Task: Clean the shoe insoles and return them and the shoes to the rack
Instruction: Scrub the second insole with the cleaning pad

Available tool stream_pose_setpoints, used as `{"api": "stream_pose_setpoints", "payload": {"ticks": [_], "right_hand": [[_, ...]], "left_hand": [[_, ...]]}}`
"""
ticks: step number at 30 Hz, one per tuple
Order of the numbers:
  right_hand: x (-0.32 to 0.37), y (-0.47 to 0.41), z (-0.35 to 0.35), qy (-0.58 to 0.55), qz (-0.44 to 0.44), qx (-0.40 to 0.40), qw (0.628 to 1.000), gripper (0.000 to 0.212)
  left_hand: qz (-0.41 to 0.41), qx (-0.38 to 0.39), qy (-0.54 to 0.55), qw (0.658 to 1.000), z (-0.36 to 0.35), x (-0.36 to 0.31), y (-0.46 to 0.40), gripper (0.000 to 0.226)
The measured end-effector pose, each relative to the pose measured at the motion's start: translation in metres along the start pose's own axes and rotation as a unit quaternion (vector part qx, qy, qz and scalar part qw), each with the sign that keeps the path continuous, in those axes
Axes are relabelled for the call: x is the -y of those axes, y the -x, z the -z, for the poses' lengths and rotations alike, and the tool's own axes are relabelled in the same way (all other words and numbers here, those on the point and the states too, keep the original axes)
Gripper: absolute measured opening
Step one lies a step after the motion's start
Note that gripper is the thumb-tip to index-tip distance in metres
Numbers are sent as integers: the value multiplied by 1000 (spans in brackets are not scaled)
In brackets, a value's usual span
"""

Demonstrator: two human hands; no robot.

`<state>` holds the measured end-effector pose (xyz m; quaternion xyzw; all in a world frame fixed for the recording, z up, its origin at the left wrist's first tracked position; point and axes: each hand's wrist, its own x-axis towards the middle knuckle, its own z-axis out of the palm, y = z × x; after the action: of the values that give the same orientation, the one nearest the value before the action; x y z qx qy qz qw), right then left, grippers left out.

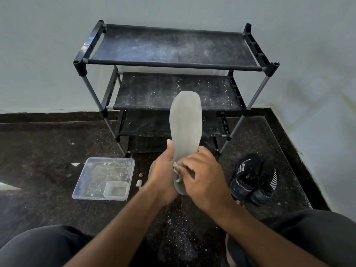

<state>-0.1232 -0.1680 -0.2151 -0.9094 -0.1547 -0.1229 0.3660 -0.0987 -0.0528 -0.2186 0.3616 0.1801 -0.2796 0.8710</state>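
Observation:
A grey shoe insole (185, 124) stands upright in front of me, toe end up. My left hand (163, 174) grips its lower left edge, thumb along the side. My right hand (202, 176) pinches a small pale scrap of cloth (176, 169) against the insole's lower part. A pair of black sport shoes (254, 179) with white stripes sits on the floor to the right. The black shoe rack (173, 62) stands against the wall behind the insole, its shelves dusted with white specks.
A clear plastic tray (105, 180) with a small inner compartment lies on the dark floor at left. Two small objects (139, 183) lie beside it. White powder is scattered on the floor between my knees. A wall corner closes the right side.

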Motion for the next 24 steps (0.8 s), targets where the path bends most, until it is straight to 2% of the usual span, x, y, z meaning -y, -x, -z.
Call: {"api": "stream_pose_setpoints", "payload": {"ticks": [2, 6, 9, 12, 14, 17, 20, 24], "right_hand": [[7, 9, -2, -30, 13, 24, 999, 14], [14, 16, -7, -44, 45, 56, 996, 15], [5, 9, -7, 3, 58, 44, 997, 17], [-6, 1, -4, 47, 24, 22, 998, 19], [-9, 1, -4, 41, 8, 20, 999, 19], [-2, 9, -6, 20, 23, 39, 999, 19], [4, 13, -6, 1, 38, 63, 997, 22], [-3, 4, -4, 57, 53, 29, 997, 22]], "left_hand": [[6, -1, 7, 1000, 5, -8, 0, 85], [-2, -25, 58, 998, 14, -20, 1, 83], [10, -26, 43, 999, 10, -12, 1, 83], [0, -28, 19, 999, 0, 1, 3, 75], [5, -30, 12, 999, -2, 4, 2, 75], [19, -29, 18, 999, 4, -4, 0, 84], [11, -38, 50, 998, 11, -15, 1, 84], [18, -22, 55, 998, 9, -11, 0, 84]]}}
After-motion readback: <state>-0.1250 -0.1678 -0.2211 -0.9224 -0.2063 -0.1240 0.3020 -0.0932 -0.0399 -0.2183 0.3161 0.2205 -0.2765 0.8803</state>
